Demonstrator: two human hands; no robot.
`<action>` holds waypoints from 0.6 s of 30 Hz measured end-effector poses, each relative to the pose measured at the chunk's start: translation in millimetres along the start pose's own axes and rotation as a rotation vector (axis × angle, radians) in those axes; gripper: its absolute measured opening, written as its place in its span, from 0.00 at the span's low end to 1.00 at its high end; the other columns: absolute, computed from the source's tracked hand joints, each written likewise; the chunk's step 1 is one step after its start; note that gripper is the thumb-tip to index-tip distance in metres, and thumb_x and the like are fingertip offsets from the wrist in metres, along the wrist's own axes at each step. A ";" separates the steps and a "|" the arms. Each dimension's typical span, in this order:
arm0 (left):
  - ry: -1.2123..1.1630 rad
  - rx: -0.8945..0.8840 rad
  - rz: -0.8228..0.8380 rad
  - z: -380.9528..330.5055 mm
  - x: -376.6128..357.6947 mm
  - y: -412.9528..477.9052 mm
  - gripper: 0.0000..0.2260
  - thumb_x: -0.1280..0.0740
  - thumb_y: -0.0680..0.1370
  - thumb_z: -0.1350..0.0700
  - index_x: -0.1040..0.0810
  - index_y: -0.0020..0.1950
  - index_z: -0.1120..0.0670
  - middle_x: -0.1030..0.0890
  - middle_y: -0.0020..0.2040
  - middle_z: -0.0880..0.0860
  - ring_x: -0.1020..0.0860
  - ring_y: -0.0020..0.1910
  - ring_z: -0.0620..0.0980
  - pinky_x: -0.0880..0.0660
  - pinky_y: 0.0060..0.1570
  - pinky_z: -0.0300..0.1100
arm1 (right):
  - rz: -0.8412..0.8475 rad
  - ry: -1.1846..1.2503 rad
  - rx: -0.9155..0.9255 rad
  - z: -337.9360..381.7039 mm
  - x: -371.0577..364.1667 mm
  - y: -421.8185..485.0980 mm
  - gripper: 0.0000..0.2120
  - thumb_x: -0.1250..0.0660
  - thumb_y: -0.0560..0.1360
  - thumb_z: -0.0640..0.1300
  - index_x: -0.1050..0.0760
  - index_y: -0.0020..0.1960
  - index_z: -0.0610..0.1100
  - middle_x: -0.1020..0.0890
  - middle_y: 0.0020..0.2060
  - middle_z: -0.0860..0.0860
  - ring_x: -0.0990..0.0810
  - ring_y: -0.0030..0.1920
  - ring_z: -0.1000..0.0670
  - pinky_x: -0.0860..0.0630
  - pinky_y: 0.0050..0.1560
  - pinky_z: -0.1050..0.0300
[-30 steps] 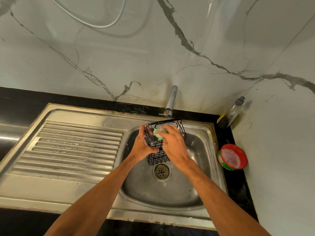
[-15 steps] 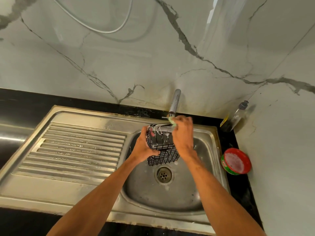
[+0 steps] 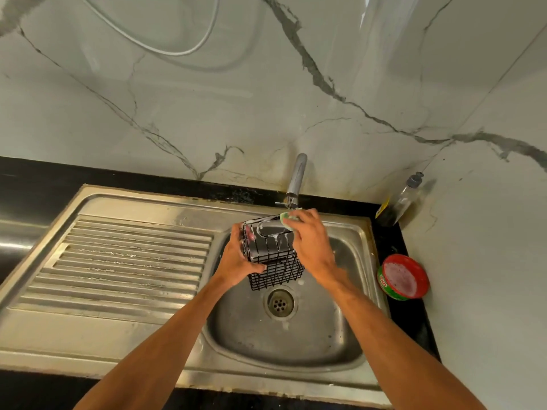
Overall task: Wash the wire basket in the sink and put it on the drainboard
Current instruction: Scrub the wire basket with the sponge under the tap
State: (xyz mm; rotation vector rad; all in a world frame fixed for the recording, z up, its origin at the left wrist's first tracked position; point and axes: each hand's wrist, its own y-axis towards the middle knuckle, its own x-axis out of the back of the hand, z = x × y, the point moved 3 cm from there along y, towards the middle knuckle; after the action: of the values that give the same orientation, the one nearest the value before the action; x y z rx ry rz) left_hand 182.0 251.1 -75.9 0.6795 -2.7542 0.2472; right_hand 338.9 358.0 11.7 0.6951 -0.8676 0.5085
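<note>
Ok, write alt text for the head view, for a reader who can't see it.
A person's left hand holds a black wire basket over the sink while the right hand scrubs its top edge with a green sponge, under the tap. The ribbed drainboard lies to the left.

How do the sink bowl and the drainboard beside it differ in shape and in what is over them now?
The sink bowl is a deep smooth basin with a drain hole; the drainboard is flat and ribbed with grooves. Over the bowl, the left hand holds the wire basket while the right hand presses a green sponge on it; nothing lies on the drainboard. Both are one piece of steel.
</note>
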 end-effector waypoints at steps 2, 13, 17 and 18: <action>-0.028 0.016 0.009 2.2 2.2 -0.7 0.47 0.16 0.55 0.56 0.36 0.64 0.33 0.21 0.64 0.45 0.22 0.64 0.45 0.23 0.65 0.48 | -0.025 0.042 -0.101 -20.5 5.0 0.6 0.22 0.35 0.75 0.27 0.22 0.64 0.43 0.20 0.62 0.46 0.26 0.63 0.49 0.31 0.71 0.46; -0.079 0.054 -0.017 6.2 15.6 -6.4 0.47 0.17 0.60 0.70 0.37 0.71 0.52 0.22 0.63 0.48 0.21 0.62 0.45 0.22 0.65 0.57 | -0.060 0.187 0.006 -31.7 5.7 -41.7 0.21 0.32 0.72 0.25 0.17 0.59 0.44 0.18 0.54 0.50 0.23 0.56 0.53 0.24 0.57 0.64; -0.147 0.100 -0.036 16.9 21.7 -13.0 0.46 0.16 0.60 0.69 0.37 0.70 0.48 0.23 0.65 0.50 0.24 0.68 0.51 0.25 0.67 0.61 | -0.228 0.658 -0.577 -55.0 2.9 -43.0 0.19 0.33 0.74 0.27 0.18 0.56 0.46 0.17 0.55 0.50 0.18 0.55 0.51 0.20 0.52 0.59; -0.156 0.099 -0.033 18.8 21.6 -14.5 0.48 0.16 0.60 0.68 0.38 0.71 0.48 0.24 0.66 0.51 0.24 0.69 0.51 0.26 0.69 0.61 | -0.269 0.794 -0.753 -59.9 -3.1 -43.1 0.18 0.35 0.75 0.27 0.20 0.57 0.46 0.17 0.56 0.49 0.18 0.55 0.50 0.19 0.51 0.57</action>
State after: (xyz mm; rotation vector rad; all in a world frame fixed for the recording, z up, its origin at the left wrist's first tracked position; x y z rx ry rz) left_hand 166.1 224.8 -85.3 0.8009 -2.8917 0.3387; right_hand 396.1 372.3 -32.8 -0.1089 -0.1600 0.1497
